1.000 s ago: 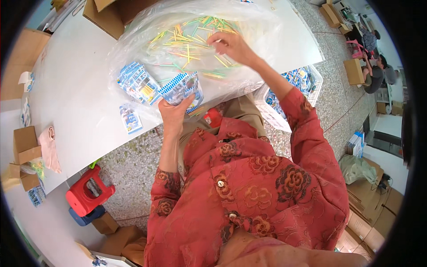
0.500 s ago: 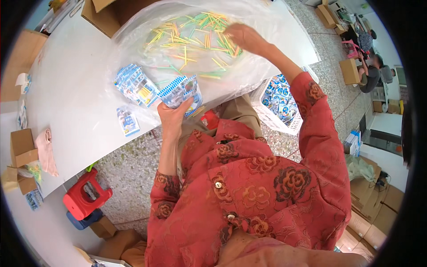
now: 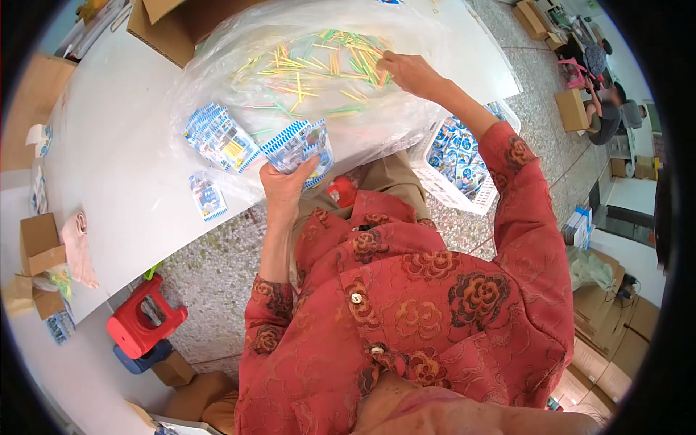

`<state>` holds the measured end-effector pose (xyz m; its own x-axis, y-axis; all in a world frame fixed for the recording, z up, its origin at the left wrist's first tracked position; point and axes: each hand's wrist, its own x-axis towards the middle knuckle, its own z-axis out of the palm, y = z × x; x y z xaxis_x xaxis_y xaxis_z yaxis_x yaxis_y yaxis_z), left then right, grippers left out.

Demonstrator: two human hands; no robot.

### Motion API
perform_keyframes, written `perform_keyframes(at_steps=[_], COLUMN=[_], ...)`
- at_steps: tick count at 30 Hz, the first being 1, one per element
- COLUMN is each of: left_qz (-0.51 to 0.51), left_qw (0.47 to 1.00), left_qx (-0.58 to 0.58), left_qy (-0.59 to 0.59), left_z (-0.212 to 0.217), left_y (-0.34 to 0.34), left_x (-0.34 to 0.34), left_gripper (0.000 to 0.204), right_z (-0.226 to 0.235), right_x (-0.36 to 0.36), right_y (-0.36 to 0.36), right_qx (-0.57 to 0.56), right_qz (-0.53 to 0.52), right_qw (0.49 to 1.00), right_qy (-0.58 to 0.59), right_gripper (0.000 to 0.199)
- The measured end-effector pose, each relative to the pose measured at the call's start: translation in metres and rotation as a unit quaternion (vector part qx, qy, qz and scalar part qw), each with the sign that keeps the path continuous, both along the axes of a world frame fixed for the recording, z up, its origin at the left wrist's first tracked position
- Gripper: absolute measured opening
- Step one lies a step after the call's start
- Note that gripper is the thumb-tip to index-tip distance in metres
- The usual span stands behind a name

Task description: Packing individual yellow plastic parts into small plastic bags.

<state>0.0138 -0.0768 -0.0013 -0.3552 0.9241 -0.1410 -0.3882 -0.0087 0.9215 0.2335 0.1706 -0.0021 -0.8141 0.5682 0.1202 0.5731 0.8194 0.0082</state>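
Observation:
Blue-and-white printed packets [image 3: 297, 148] are gripped in my left hand [image 3: 283, 185], thumb across their front, at the table's near edge. My right hand [image 3: 412, 75] reaches over the right side of a pile of thin yellow, green and pink sticks [image 3: 335, 65]. Its thumb and fingers are pinched together at the sticks; what lies between the fingertips is too small to make out. The sticks are spread on clear plastic sheeting [image 3: 395, 116]. Left of my left hand lies a fanned stack of similar packets [image 3: 217, 132], with a single packet [image 3: 208, 196] just nearer.
A white plastic basket [image 3: 451, 194] full of blue-and-white packets stands below my right forearm. An open cardboard box [image 3: 161, 36] sits at the table's far left. On the floor at left is a red stool [image 3: 134, 330]. People sit beyond, at the upper right.
My right hand has drawn slightly right and nearer, its fingertips now pinched at the pile's right edge. My left hand keeps hold of the packets in nearly the same place.

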Motion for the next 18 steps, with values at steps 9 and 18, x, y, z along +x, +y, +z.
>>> perform_keyframes(at_steps=[9,18], left_qz=[0.005,0.002], left_qw=[1.0,1.0], left_qx=[-0.004,0.001], left_qy=[-0.002,-0.006], left_z=[0.002,0.008], left_y=[0.0,0.0], left_x=[-0.001,0.001], left_gripper=[0.031,0.03], right_z=[-0.02,-0.01], right_x=[-0.004,-0.041], right_y=[0.013,0.03], right_qx=[0.027,-0.105], right_qz=[0.133,-0.058], right_qw=[0.99,0.993], right_qy=[-0.042,-0.001], right_gripper=[0.009,0.012])
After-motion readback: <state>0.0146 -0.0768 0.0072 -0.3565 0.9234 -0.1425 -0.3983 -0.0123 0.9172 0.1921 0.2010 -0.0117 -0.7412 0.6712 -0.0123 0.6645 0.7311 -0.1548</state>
